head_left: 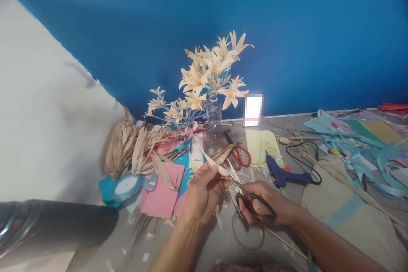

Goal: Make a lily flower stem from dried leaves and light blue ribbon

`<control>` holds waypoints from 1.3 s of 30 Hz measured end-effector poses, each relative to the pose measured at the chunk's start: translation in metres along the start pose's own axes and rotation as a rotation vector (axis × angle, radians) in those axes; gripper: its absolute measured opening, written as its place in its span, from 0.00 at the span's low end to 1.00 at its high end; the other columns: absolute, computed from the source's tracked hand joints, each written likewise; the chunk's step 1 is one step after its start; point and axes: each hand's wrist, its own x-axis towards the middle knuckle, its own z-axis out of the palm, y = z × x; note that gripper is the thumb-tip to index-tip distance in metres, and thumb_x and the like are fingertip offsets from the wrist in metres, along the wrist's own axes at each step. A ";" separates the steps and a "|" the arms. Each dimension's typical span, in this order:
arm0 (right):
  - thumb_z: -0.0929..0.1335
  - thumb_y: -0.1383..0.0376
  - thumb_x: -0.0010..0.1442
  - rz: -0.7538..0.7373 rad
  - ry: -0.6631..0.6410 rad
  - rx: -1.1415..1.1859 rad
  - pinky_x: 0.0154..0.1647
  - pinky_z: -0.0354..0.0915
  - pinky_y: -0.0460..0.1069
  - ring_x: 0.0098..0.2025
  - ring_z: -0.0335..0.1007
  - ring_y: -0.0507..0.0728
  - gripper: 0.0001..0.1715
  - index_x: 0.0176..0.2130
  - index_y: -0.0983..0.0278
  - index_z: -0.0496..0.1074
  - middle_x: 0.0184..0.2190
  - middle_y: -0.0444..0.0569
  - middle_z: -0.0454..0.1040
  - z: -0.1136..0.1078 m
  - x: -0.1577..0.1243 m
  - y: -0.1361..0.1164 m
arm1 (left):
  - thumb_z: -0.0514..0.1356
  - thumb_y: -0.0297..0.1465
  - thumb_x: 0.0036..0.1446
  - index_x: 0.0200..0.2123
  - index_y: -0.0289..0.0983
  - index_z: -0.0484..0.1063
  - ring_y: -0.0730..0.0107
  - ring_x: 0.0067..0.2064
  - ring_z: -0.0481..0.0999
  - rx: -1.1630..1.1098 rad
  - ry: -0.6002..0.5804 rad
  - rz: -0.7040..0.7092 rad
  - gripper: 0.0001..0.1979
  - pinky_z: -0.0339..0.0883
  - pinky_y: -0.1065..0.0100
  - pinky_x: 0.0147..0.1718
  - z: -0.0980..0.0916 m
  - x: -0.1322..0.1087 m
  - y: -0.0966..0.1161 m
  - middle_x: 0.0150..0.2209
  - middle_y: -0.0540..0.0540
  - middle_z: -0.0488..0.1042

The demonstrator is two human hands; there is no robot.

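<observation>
My left hand (205,191) pinches a pale strip of dried husk (219,167) between thumb and fingers. In my right hand (264,199) are black-handled scissors (255,196), fingers through the loops. Their blades point toward the strip beside my left fingertips; whether they touch it I cannot tell. Just beyond my hands lie red-handled scissors (240,157) with some husk pieces by the blades. A blue hot glue gun (285,173) rests to the right, near a yellow paper sheet (261,146). Thin husk scraps are scattered under and around both hands.
Husk flowers (213,68) stand in a clear bottle (213,114) against the blue wall. At left are a dried husk bundle (119,148), a ribbon roll (127,188), pink paper (162,191) and a dark cylinder (57,225). Blue ribbons (366,159) pile up at right.
</observation>
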 end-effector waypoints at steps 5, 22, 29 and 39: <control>0.67 0.31 0.45 0.015 0.031 -0.011 0.17 0.49 0.43 0.18 0.54 0.46 0.43 0.31 0.68 0.69 0.22 0.47 0.71 0.001 0.000 -0.002 | 0.67 0.31 0.53 0.30 0.33 0.76 0.73 0.29 0.74 0.043 0.028 0.020 0.06 0.68 0.72 0.29 0.002 -0.001 0.000 0.28 0.46 0.77; 0.69 0.32 0.44 0.080 0.001 -0.022 0.19 0.53 0.42 0.19 0.58 0.47 0.41 0.29 0.68 0.68 0.20 0.47 0.70 0.001 -0.001 -0.002 | 0.66 0.32 0.52 0.27 0.33 0.76 0.73 0.26 0.73 0.129 -0.004 0.057 0.08 0.69 0.71 0.29 0.001 -0.002 0.006 0.24 0.47 0.74; 0.68 0.33 0.46 0.081 -0.011 -0.033 0.19 0.53 0.43 0.19 0.58 0.48 0.40 0.30 0.67 0.67 0.20 0.45 0.69 -0.001 -0.001 0.000 | 0.66 0.31 0.52 0.27 0.32 0.75 0.73 0.26 0.73 0.258 -0.051 0.004 0.07 0.69 0.71 0.30 -0.002 -0.003 0.006 0.25 0.47 0.75; 0.68 0.33 0.47 0.052 -0.020 -0.038 0.20 0.53 0.43 0.19 0.58 0.47 0.39 0.28 0.68 0.68 0.19 0.46 0.70 -0.002 -0.001 0.001 | 0.67 0.34 0.51 0.25 0.32 0.76 0.73 0.24 0.71 0.434 -0.071 -0.040 0.10 0.64 0.73 0.25 -0.014 -0.001 0.011 0.23 0.44 0.76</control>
